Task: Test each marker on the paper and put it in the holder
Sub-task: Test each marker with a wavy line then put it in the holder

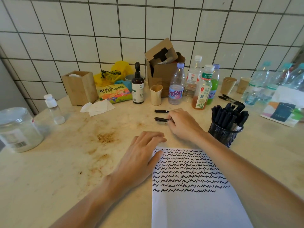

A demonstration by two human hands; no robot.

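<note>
The right hand reaches across the far edge of the paper and its curled fingertips pinch one end of a black marker that lies flat on the counter, pointing left. A second black marker lies parallel to it, just beyond, with its right end close to the same hand's fingers; whether they touch it cannot be told.

The left hand lies palm down with fingers straight and together, grasping nothing, its thumb side resting on the paper's far left corner and its fingertips on the counter beyond the sheet. The paper sits near the person, right of centre, its far half covered with rows of short black squiggles and its near half blank.

The holder, a black mesh cup, stands just right of the right forearm, at the paper's far right corner, packed with upright black markers. Beyond it, two more pens lie on the counter.

Further back against the tiled wall stand a row of plastic bottles, a dark pump bottle, an open cardboard box and a wooden box. A large clear jar stands at far left.
</note>
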